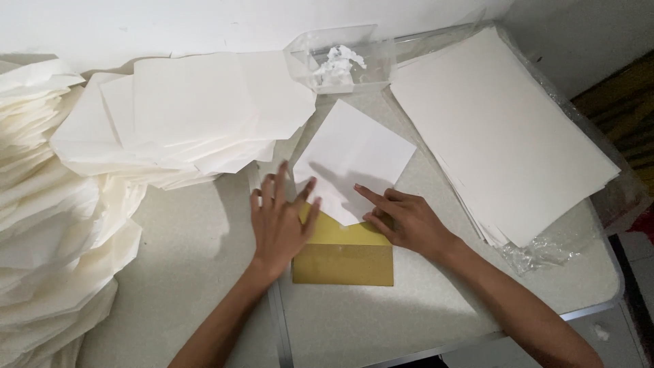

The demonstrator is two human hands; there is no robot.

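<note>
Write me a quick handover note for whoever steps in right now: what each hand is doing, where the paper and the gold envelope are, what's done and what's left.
Left hand: flat, fingers spread, pressing on the white sheet and the gold envelope; no grip on anything.
Right hand: index finger pressing the sheet's lower edge at the envelope's mouth.
Envelope lies on the table, flap open, the sheet's lower part on top of it.
Done: a heap of folded white sheets at the back left.
Left: the sheet is not yet inside the envelope; flat paper stack waits on the right.
</note>
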